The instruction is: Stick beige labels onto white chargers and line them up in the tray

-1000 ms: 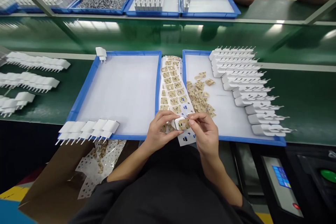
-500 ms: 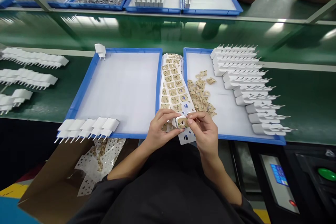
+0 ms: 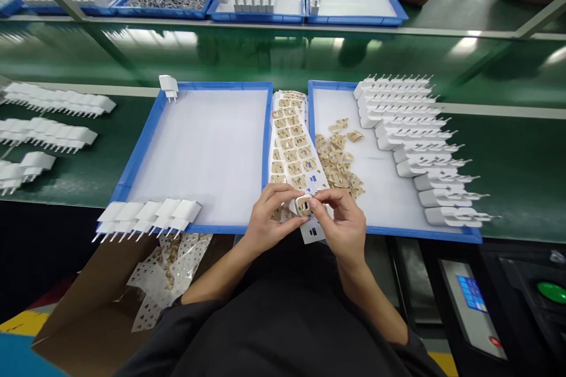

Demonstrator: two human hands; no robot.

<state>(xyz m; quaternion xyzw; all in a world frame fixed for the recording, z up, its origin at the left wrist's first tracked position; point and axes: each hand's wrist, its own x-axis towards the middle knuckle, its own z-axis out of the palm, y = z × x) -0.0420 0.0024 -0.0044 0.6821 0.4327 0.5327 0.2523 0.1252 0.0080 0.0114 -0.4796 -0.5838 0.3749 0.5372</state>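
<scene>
Taking the left blue tray [image 3: 132, 171] as the landmark: on its near left corner lies a short row of six or so white plug adapters [image 3: 148, 215], prongs pointing off the edge, and one lone adapter [image 3: 168, 86] stands at its far left corner. The rest of that tray holds nothing else, so judging by this the finished pile is small.

Just right of the tray, a sticker sheet [image 3: 292, 147] runs along its right rim; most of its tan labels are in place, with a few cut-outs bare at the near end.

At the tray's near right corner the left hand [image 3: 269, 218] pinches a single adapter [image 3: 303, 205] by its sides, while the right hand [image 3: 342, 224] closes thumb and forefinger on the tan label on its face.

Further right of the tray, a second blue tray [image 3: 398, 234] carries loose tan backings [image 3: 338, 159] and a long stack of adapters [image 3: 415, 147], probably waiting their turn; that stack far outnumbers the row on the landmark tray.

No brand or writing is legible; the marks on the labels are too small to read.
</scene>
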